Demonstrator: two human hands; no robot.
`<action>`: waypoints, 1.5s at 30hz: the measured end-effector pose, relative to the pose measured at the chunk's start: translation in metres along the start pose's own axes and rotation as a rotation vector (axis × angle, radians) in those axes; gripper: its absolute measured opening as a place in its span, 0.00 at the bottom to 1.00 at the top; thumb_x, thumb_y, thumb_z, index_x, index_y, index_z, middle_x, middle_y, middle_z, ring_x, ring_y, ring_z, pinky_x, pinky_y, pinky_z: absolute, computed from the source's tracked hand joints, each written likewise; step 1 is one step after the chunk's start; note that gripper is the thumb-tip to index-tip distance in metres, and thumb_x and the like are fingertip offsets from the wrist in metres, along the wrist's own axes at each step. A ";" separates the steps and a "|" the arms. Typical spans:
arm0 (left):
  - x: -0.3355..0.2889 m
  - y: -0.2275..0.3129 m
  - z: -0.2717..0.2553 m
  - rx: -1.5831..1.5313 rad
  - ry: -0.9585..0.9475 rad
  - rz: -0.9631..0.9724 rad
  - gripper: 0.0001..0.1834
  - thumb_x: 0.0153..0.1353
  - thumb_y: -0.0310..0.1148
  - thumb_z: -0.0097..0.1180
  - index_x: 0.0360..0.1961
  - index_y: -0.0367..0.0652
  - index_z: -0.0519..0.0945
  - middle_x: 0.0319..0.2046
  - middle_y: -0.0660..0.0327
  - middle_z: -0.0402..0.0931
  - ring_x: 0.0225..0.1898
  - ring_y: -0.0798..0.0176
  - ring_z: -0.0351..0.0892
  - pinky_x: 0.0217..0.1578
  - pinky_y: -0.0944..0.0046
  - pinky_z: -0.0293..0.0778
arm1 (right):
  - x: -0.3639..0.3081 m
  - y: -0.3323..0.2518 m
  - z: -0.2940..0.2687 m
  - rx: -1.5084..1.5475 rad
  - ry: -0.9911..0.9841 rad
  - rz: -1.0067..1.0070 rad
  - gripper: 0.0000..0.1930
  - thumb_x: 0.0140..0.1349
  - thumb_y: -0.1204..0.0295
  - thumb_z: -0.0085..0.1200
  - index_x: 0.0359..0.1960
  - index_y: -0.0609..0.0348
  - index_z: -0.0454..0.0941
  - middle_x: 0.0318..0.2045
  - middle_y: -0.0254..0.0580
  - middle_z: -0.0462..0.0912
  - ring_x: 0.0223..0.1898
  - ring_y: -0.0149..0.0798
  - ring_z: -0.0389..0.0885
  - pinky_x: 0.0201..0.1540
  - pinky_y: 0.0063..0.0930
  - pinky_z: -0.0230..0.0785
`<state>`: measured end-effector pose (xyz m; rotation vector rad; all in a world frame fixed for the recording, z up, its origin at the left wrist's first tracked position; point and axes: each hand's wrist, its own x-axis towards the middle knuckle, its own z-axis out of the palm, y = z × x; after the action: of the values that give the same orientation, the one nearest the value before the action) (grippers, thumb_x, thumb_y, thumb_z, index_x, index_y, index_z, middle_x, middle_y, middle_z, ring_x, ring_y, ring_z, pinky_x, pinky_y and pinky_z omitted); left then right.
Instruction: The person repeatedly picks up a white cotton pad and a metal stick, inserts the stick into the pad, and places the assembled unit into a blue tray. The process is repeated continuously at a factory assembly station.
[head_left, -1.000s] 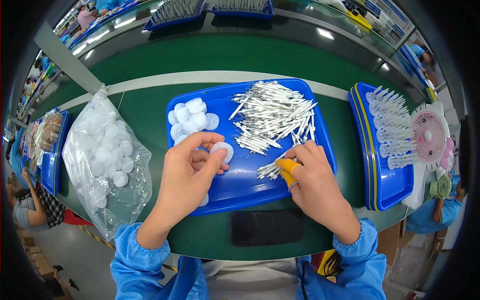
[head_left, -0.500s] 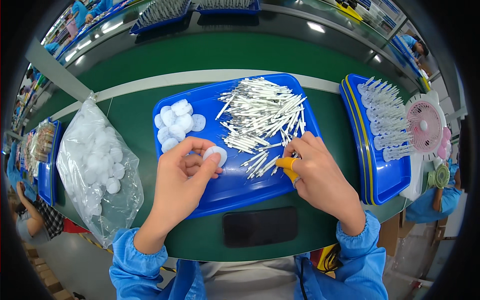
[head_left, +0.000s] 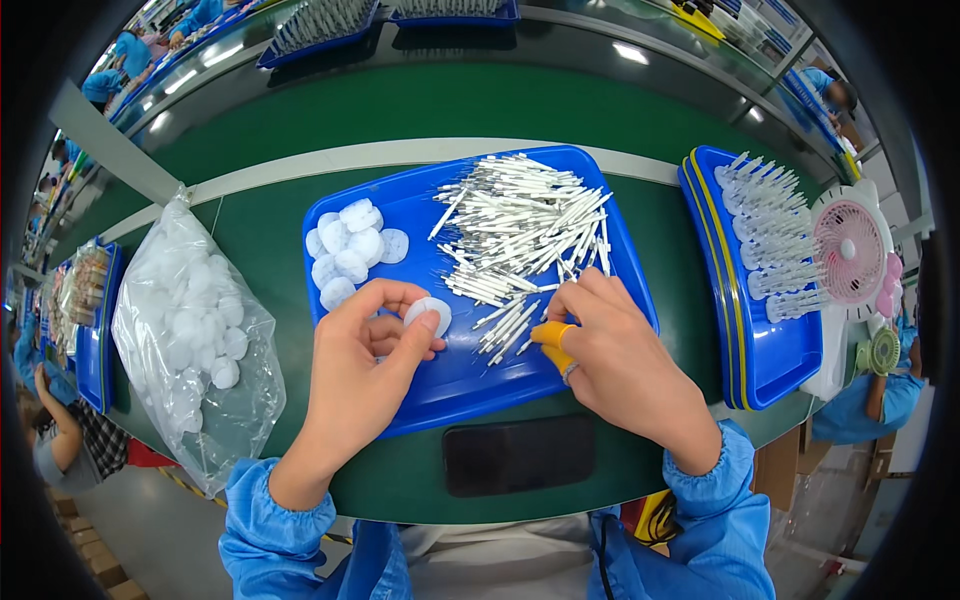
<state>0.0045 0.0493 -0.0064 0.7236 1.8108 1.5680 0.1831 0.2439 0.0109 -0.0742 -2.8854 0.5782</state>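
Note:
Between the thumb and fingers of my left hand (head_left: 362,370) is a round, translucent white disc (head_left: 425,312), held over the blue tray (head_left: 475,390). My right hand (head_left: 628,362), with yellow finger covers (head_left: 552,336), is closed at the lower right edge of a heap of thin white sticks with fine pointed metal-like ends (head_left: 535,215). Whatever its fingertips pinch is hidden. A few sticks (head_left: 508,325) lie loose beside those fingers. More white discs (head_left: 348,245) are bunched at the tray's upper left.
A clear plastic bag of white discs (head_left: 195,330) lies left of the tray. A dark phone (head_left: 518,455) rests near the front edge. At right are stacked blue trays (head_left: 785,370) holding rows of disc-and-stick pieces (head_left: 765,225), beside a pink fan (head_left: 850,247).
My right hand has shifted slightly left along the lower edge of the stick heap, and some loose sticks there have moved. My left hand keeps the disc in nearly the same place.

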 end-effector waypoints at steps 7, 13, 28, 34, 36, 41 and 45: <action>0.000 0.000 0.001 0.013 -0.041 -0.018 0.10 0.74 0.26 0.62 0.51 0.30 0.81 0.42 0.53 0.87 0.39 0.62 0.91 0.40 0.65 0.87 | 0.009 -0.001 0.015 -0.004 -0.028 -0.047 0.05 0.51 0.81 0.65 0.31 0.66 0.85 0.41 0.43 0.78 0.48 0.46 0.73 0.51 0.40 0.67; -0.001 -0.003 0.001 -0.047 -0.073 -0.060 0.10 0.75 0.26 0.61 0.52 0.30 0.81 0.42 0.53 0.87 0.39 0.62 0.91 0.42 0.64 0.88 | 0.004 -0.008 0.007 0.230 0.086 -0.011 0.13 0.50 0.84 0.67 0.40 0.67 0.85 0.40 0.46 0.80 0.44 0.48 0.76 0.48 0.41 0.68; -0.013 0.002 0.012 -0.251 -0.254 -0.166 0.11 0.77 0.25 0.60 0.54 0.29 0.80 0.45 0.52 0.87 0.43 0.63 0.89 0.44 0.65 0.88 | -0.008 -0.029 0.031 0.196 0.348 -0.131 0.16 0.35 0.83 0.68 0.32 0.70 0.85 0.39 0.47 0.79 0.40 0.50 0.76 0.39 0.45 0.63; -0.010 0.002 0.008 -0.106 -0.107 -0.024 0.09 0.77 0.25 0.59 0.52 0.30 0.82 0.45 0.55 0.84 0.42 0.64 0.87 0.41 0.64 0.89 | -0.008 -0.032 0.026 0.330 0.368 0.003 0.19 0.39 0.86 0.67 0.39 0.69 0.86 0.38 0.46 0.80 0.38 0.48 0.77 0.38 0.42 0.65; -0.012 -0.001 0.013 -0.071 -0.097 0.065 0.09 0.76 0.24 0.60 0.53 0.30 0.83 0.46 0.57 0.82 0.44 0.64 0.87 0.41 0.64 0.89 | -0.006 -0.034 0.027 0.412 0.361 -0.002 0.20 0.41 0.87 0.66 0.42 0.69 0.87 0.37 0.45 0.80 0.37 0.48 0.77 0.38 0.42 0.66; -0.016 0.006 0.015 0.198 -0.136 0.200 0.09 0.70 0.18 0.62 0.50 0.30 0.84 0.47 0.57 0.80 0.47 0.65 0.86 0.41 0.68 0.88 | -0.006 -0.033 0.028 0.451 0.280 0.021 0.21 0.42 0.89 0.64 0.43 0.71 0.86 0.35 0.46 0.79 0.36 0.50 0.77 0.37 0.42 0.67; -0.018 0.005 0.019 0.271 -0.066 0.228 0.08 0.67 0.17 0.65 0.47 0.30 0.84 0.43 0.58 0.81 0.45 0.65 0.88 0.42 0.67 0.89 | -0.006 -0.028 0.031 0.457 0.284 0.072 0.20 0.41 0.89 0.63 0.42 0.72 0.86 0.35 0.48 0.79 0.36 0.51 0.77 0.38 0.43 0.67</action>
<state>0.0304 0.0489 -0.0017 1.1296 1.9691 1.4308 0.1827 0.2058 -0.0073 -0.1759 -2.4218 1.1236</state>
